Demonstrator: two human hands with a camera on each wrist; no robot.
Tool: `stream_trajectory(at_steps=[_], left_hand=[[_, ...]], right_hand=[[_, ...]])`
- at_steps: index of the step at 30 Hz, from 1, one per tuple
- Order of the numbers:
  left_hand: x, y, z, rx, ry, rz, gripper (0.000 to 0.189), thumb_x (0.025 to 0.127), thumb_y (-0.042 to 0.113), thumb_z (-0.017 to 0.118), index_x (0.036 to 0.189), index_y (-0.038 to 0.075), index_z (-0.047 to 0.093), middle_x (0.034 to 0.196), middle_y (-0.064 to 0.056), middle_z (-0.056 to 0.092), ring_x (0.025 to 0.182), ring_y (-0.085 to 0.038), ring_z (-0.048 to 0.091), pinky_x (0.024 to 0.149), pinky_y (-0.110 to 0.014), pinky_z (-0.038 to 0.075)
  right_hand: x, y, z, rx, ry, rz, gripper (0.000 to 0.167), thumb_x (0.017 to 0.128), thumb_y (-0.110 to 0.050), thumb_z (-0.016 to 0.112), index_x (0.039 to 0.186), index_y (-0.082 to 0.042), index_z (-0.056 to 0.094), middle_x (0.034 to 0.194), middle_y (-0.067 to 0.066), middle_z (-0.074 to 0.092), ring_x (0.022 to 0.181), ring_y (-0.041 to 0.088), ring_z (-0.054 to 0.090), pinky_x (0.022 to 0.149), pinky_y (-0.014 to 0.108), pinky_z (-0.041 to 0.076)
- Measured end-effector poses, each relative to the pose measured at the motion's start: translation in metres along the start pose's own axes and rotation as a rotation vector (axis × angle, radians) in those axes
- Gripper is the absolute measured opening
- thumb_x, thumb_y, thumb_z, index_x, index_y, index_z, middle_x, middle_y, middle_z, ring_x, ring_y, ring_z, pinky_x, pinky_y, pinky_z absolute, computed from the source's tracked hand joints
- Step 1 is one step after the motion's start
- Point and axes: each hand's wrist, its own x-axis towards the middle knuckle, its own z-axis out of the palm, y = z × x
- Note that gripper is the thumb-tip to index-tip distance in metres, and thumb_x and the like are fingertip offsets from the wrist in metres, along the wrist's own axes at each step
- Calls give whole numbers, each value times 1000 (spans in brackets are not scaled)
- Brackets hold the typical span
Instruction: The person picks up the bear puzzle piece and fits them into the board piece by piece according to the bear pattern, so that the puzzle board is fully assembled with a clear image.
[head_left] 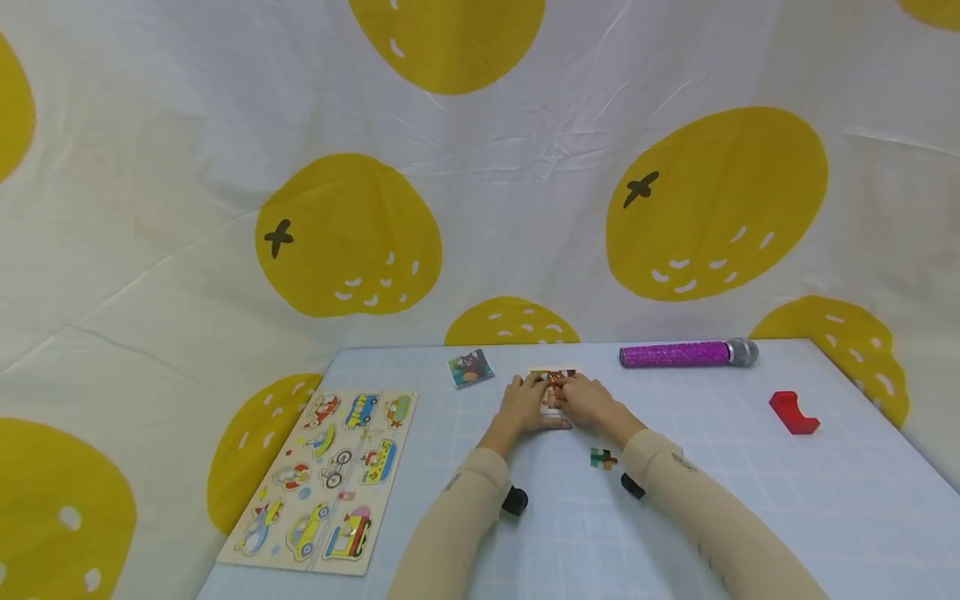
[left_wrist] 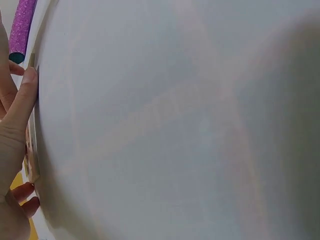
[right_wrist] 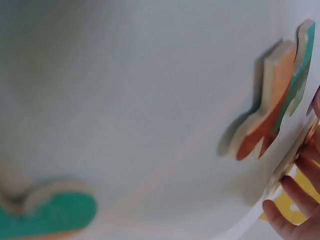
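Observation:
A small picture jigsaw puzzle (head_left: 552, 402) with a pale frame lies on the light blue table between the two hands. My left hand (head_left: 522, 406) grips it from the left; in the left wrist view the thumb (left_wrist: 29, 82) lies along one edge and fingertips show at another. From the right, my right hand (head_left: 590, 400) touches the picture with its fingers. Spread fingers (right_wrist: 297, 195) lie along the puzzle's edge in the right wrist view. What is under the fingertips is hidden. Nearer me lie loose green and orange jigsaw pieces (head_left: 603, 459).
A wooden vehicle puzzle board (head_left: 354, 446) lies on the left. Behind the hands is a small square picture (head_left: 471, 368). A purple glitter microphone (head_left: 675, 354) lies at the back right, with a red curved block (head_left: 793, 417) nearer. A patterned curtain hangs behind.

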Motion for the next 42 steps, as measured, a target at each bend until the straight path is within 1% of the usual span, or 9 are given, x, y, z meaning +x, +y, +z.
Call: stream_trajectory(at_steps=[5,9,15,22,28,32,34,37,42], left_hand=[[1,-1,1,4,-34,-8,92,70,79,54,141,23,44,145,2,40,122,-29,41,100,-43,39],[2,0,1,3,-40,-8,92,71,79,52,143,23,42,146,3,39,123,-28,40,101,-42,38],[0,2,-4,-27,-57,-8,92,72,76,55,146,24,37,149,2,36,124,-30,38,103,-43,36],[-3,3,-7,-29,-69,-21,91,72,76,55,146,27,35,151,1,33,125,-30,37,103,-42,35],[-3,4,-7,-30,-41,-10,89,72,75,56,145,27,39,148,-1,37,120,-29,40,99,-41,38],[-1,3,-6,-11,-30,-5,90,70,77,57,145,28,39,147,0,39,116,-26,42,96,-39,40],[-1,2,-5,-1,-28,-4,91,69,77,57,145,29,38,147,1,38,115,-26,43,95,-39,40],[-1,1,-4,6,-21,3,90,69,77,58,144,31,39,147,2,38,115,-26,43,95,-39,41],[-1,0,-4,-7,-12,12,85,69,76,58,141,32,44,147,3,39,117,-26,43,97,-40,40]], right_hand=[[7,3,2,196,75,88,11,87,-12,66,88,-3,74,96,11,68,92,30,61,81,45,51],[12,8,3,352,146,145,11,81,-11,73,86,-2,75,97,13,69,95,31,62,85,45,50],[16,13,1,455,135,187,24,79,-10,75,99,2,72,98,15,70,94,30,62,86,44,49],[15,14,3,440,141,181,26,80,-13,76,101,3,72,99,16,68,96,31,61,87,46,48],[8,12,8,390,212,132,26,82,-15,73,101,3,71,97,16,65,95,32,58,85,48,47],[2,7,9,321,261,147,28,78,-21,75,93,2,69,91,17,61,90,34,53,77,48,46],[1,2,8,278,232,181,28,77,-26,74,89,-3,65,88,14,57,86,32,51,71,47,45],[0,-5,6,221,146,179,24,79,-28,71,88,-7,63,84,8,58,79,29,53,67,48,46],[1,-10,1,196,66,124,18,87,-25,68,101,-13,70,85,2,67,83,27,60,79,63,41]])
